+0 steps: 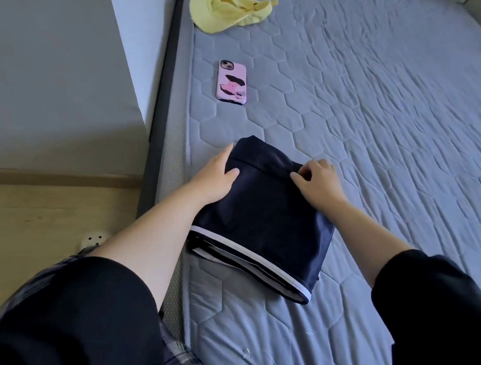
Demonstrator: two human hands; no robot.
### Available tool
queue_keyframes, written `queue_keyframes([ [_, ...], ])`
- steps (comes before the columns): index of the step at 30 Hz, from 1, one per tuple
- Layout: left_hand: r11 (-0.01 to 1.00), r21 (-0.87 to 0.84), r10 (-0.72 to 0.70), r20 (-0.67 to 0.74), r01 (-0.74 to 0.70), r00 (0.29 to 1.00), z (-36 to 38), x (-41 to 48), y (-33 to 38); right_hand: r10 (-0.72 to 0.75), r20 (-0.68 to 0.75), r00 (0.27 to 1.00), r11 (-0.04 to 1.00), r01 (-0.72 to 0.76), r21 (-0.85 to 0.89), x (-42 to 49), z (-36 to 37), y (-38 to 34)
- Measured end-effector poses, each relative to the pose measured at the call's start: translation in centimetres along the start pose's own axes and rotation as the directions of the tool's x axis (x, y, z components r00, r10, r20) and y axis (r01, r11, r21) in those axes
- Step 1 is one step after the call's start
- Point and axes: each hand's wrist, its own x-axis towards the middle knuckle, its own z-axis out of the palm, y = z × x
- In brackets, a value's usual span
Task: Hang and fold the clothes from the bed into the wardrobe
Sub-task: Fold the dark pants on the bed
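A folded navy garment with white trim along its near edge lies on the blue quilted mattress, close to the bed's left side. My left hand grips its far left edge, thumb on top and fingers tucked under the cloth. On the far right corner my right hand pinches the fold with curled fingers. A yellow cap lies crumpled at the far end of the bed.
A phone in a pink case lies face down on the mattress between the cap and the garment. A grey wall and a wooden floor run along the bed's left edge. A white slipper sits on the floor.
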Motion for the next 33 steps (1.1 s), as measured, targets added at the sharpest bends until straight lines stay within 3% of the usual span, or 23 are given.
queue_keyframes([
  [4, 0.989, -0.147, -0.012, 0.091, 0.025, 0.996, 0.6, 1.0, 1.5, -0.035, 0.169, 0.985, 0.999, 0.032, 0.024, -0.9, -0.1, 0.8],
  [7, 0.949, -0.286, -0.073, 0.199, 0.129, 0.977, -0.3, 0.8, 1.8, -0.082, 0.264, 0.961, 0.997, 0.079, 0.022, -0.6, -0.9, 0.4],
  [11, 0.972, -0.088, -0.149, 0.481, 0.216, 0.864, -4.0, 0.4, 0.8, -0.094, 0.409, 0.908, 0.994, 0.065, 0.084, -0.1, -2.4, -0.9],
  [15, 0.999, 0.007, -0.036, 0.275, 0.036, 0.961, -5.8, 1.0, 0.1, -0.105, 0.393, 0.914, 0.993, 0.073, 0.097, 0.4, -2.7, -2.1],
  [21, 0.954, -0.293, 0.054, -0.045, -0.065, 0.998, -2.7, 1.9, -0.2, -0.136, 0.261, 0.956, 0.989, 0.115, 0.095, -0.2, -1.1, -1.7],
  [25, 0.969, -0.107, 0.227, 0.044, -0.221, 0.973, -1.4, 2.7, 0.2, -0.182, 0.295, 0.938, 0.982, 0.186, 0.013, -0.2, -0.2, -1.6],
  [29, 0.978, -0.136, 0.151, -0.060, -0.158, 0.987, -1.7, 3.4, -0.2, -0.082, 0.228, 0.970, 0.997, 0.081, 0.015, 0.2, -0.1, -1.5],
  [33, 0.993, 0.017, 0.119, -0.020, -0.119, 0.993, -2.3, 3.6, 0.2, -0.062, 0.093, 0.994, 0.990, 0.049, 0.135, 0.3, -0.4, -1.6],
])
